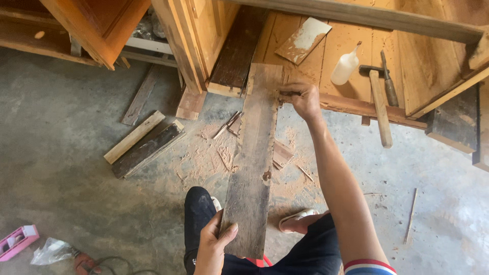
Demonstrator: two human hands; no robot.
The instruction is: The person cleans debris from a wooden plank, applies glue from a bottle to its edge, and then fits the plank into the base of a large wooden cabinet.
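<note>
A long weathered plank [253,158] runs from my lap up to a wooden panel lying on the floor. My left hand [213,243] grips the plank's near end, thumb on top. My right hand [301,98] is stretched out to the plank's far right edge, fingers pinched there on something small that I cannot make out. My knee in dark trousers [199,209] sits under the plank's near left side, and my sandalled foot [299,220] rests to its right.
A hammer [380,99], a chisel [389,84] and a white squeeze bottle [345,66] lie on the wooden panel [351,46] at the upper right. Offcuts [142,142] and sawdust lie on the concrete left of the plank. A pink object [18,242] sits bottom left.
</note>
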